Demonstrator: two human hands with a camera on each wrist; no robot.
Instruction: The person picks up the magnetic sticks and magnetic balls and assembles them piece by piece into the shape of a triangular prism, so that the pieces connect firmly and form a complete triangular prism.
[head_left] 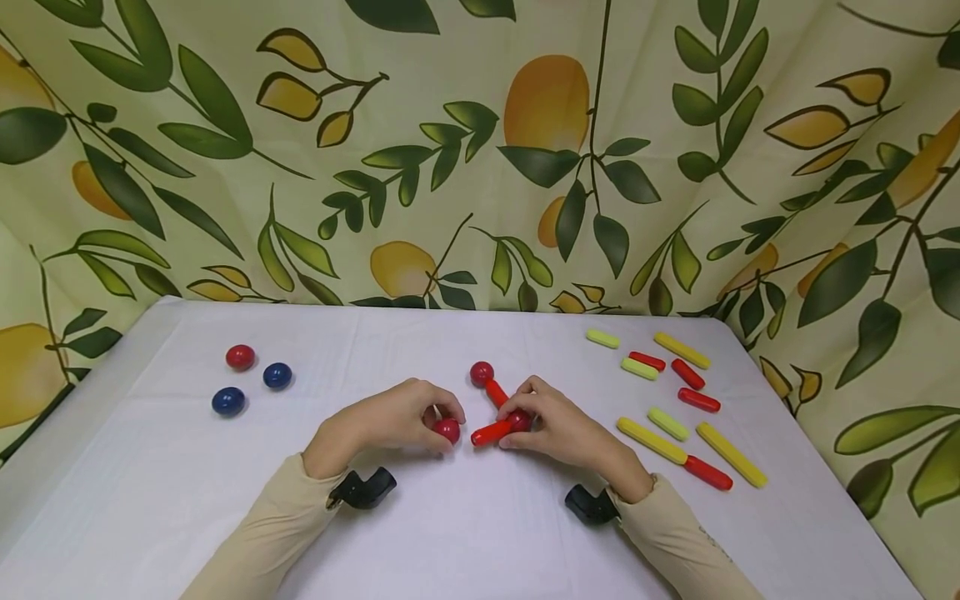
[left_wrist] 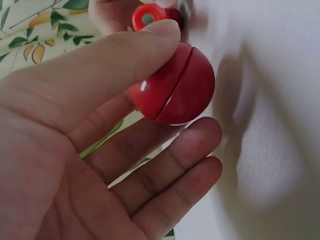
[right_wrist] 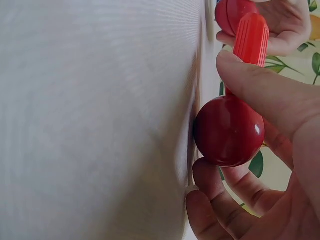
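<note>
Between thumb and fingers, my left hand pinches a red ball; a dark seam runs round the ball in the left wrist view. My right hand grips a second red ball, its thumb lying along a short ridged red rod that joins this ball. The rod's free end, round with a greyish centre, points toward the left-hand ball, with a small gap between them in the head view. Another red rod runs from the right-hand ball up to a third red ball.
On the white-covered table, a red ball and two blue balls, one nearer and one farther, lie at left. Several rods lie at right: yellow, lime and red. A leaf-print curtain hangs behind.
</note>
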